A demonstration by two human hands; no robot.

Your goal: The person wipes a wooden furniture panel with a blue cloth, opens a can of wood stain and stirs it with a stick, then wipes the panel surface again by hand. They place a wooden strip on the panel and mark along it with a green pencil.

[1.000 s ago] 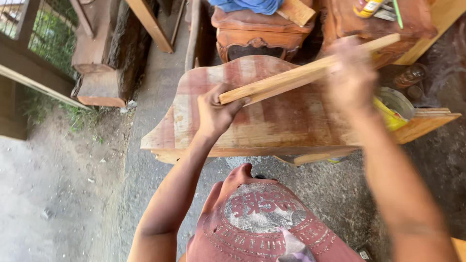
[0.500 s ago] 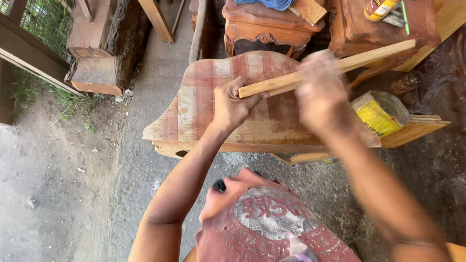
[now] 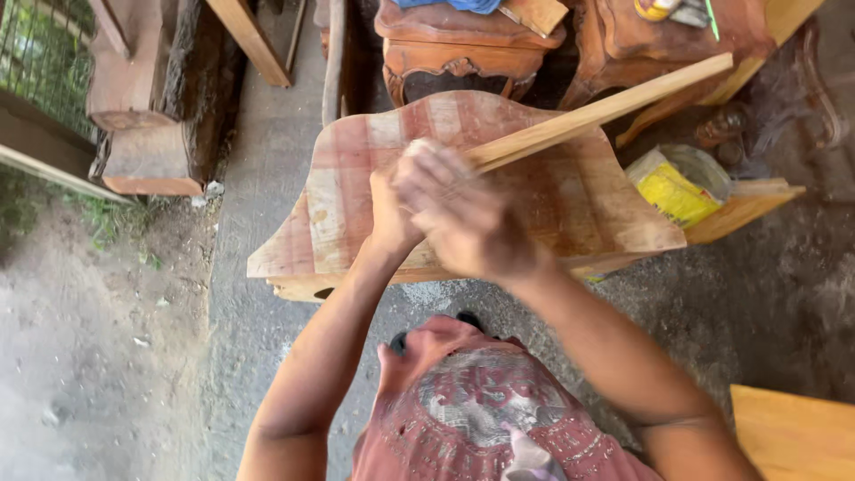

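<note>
A long pale wooden strip (image 3: 606,109) slants up to the right above a shaped reddish wooden panel (image 3: 338,187) that lies flat. My left hand (image 3: 389,212) grips the strip's near end from below. My right hand (image 3: 468,223) is blurred with motion; it is closed over the same near end, right against the left hand, and hides that end. A small pale bit shows at its fingertips, and I cannot tell what it is.
Carved reddish wooden furniture (image 3: 463,44) stands behind the panel. A yellow-labelled tub (image 3: 681,183) sits at the right on a pale board (image 3: 744,209). Heavy timber blocks (image 3: 142,116) are at the far left beside dirt ground. A yellow board corner (image 3: 793,428) lies at lower right.
My right hand has slid down the strip from its far end to its near end, next to my left hand. The view has shifted a little; the strip keeps its slant.
</note>
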